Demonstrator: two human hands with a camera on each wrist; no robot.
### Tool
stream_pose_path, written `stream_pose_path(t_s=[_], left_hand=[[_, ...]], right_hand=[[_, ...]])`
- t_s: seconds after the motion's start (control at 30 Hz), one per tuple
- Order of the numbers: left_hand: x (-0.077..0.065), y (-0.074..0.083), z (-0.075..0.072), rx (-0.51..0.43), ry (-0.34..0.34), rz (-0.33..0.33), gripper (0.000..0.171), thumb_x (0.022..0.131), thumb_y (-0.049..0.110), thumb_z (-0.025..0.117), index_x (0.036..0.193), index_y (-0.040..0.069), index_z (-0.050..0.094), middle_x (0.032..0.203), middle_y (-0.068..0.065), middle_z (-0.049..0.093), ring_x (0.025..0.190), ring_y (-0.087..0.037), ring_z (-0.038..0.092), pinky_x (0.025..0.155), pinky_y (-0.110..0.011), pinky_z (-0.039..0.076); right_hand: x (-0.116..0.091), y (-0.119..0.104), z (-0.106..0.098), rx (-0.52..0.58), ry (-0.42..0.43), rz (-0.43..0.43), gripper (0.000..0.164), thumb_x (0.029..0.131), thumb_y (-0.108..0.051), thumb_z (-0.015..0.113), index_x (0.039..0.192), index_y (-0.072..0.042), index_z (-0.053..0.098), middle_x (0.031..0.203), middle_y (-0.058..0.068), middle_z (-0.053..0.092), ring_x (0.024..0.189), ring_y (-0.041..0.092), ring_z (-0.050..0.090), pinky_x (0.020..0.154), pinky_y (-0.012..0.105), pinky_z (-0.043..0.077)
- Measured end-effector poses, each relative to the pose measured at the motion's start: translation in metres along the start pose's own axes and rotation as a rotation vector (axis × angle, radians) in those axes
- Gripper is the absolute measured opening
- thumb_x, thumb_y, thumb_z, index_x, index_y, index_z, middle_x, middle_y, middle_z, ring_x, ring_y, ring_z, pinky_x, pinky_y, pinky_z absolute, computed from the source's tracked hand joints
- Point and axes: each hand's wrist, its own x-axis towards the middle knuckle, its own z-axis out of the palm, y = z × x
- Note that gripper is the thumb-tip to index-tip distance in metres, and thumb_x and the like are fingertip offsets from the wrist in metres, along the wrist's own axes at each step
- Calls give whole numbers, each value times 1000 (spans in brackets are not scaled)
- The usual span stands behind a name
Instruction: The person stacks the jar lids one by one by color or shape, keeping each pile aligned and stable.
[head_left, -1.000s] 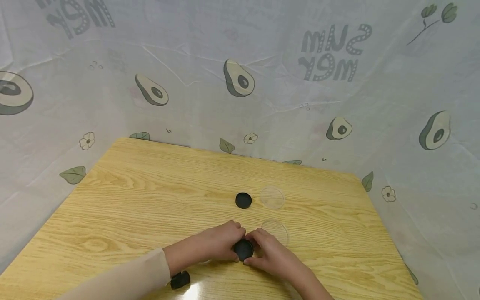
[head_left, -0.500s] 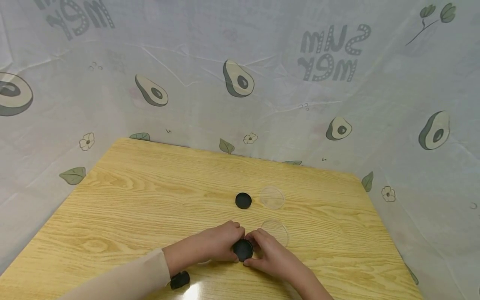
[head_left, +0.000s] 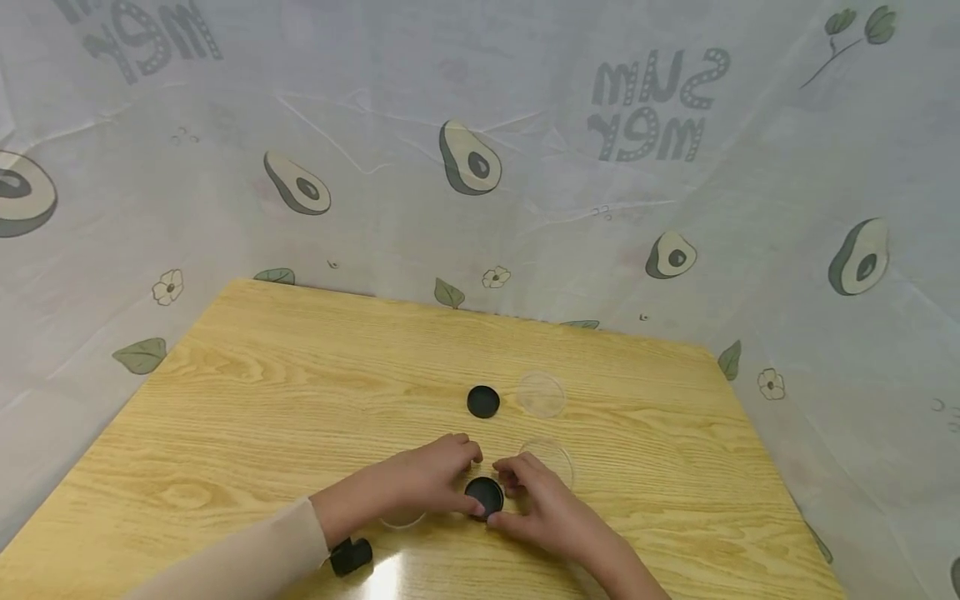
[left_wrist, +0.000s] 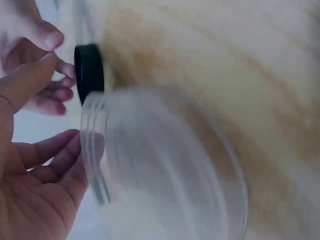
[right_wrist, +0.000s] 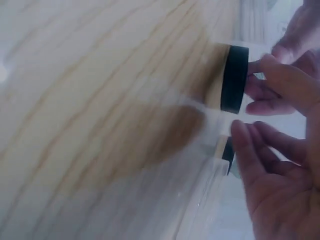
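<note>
A round black lid [head_left: 484, 497] lies flat on the wooden table between my two hands. My left hand [head_left: 431, 479] has its fingers spread off the far side, its thumb at the lid's near edge. On the other side my right hand [head_left: 543, 508] stays close, fingers loosely bent and thumb beside the lid's near edge. In the right wrist view the black lid [right_wrist: 235, 80] stands in front of both hands' fingertips. A clear round jar [left_wrist: 165, 165] fills the front of the left wrist view, beside the left fingers.
A second black lid [head_left: 483, 402] sits farther back. Beside it is a clear round piece [head_left: 542, 394], with another clear jar [head_left: 562, 454] behind my right hand. A small black cylinder [head_left: 351, 557] shows by the left wrist. Patterned cloth [head_left: 390, 225] hangs around the wooden table [head_left: 315, 375].
Both hands gripped the lid's sides earlier. Now the left fingers have lifted away from it, and the right fingers have loosened slightly. The lid stays in place; the view shifts a little.
</note>
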Motion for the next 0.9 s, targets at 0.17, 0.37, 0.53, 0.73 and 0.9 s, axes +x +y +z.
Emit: stream_pose_path(t_s=[0.17, 0.37, 0.53, 0.73, 0.9], left_hand=[[6, -14, -20, -134, 75, 62, 59, 93, 36, 81, 132, -3, 61, 111, -12, 65, 95, -17, 59, 82, -27, 51], [24, -31, -44, -270, 169, 53, 59, 93, 27, 81, 135, -7, 58, 119, -21, 65, 106, -28, 65, 91, -34, 57], [42, -43, -54, -304, 202, -11, 64, 92, 25, 82, 140, -7, 55, 123, -21, 65, 112, -30, 65, 98, -40, 58], [61, -56, -55, -300, 191, -87, 66, 89, 26, 84, 142, -3, 55, 126, -19, 65, 115, -29, 64, 101, -43, 56], [70, -60, -51, -335, 133, -138, 66, 88, 22, 86, 142, 0, 56, 129, -16, 64, 116, -27, 63, 103, -43, 54]], right_hand=[[4, 3, -12, 79, 101, -56, 57, 96, -32, 78, 141, -3, 56, 132, 15, 62, 119, 29, 64, 103, 38, 57], [30, 15, -28, 143, 170, -25, 60, 96, -23, 78, 145, 0, 52, 143, 22, 59, 131, 38, 59, 111, 49, 51], [58, 22, -37, 177, 188, 61, 61, 97, -19, 76, 147, 4, 50, 145, 25, 56, 133, 39, 57, 112, 50, 51], [85, 31, -42, 158, 183, 134, 65, 97, -20, 77, 150, 4, 47, 146, 24, 56, 136, 38, 55, 115, 52, 48], [96, 34, -40, 154, 146, 178, 69, 96, -20, 78, 152, 4, 45, 147, 21, 56, 138, 36, 56, 117, 50, 47]])
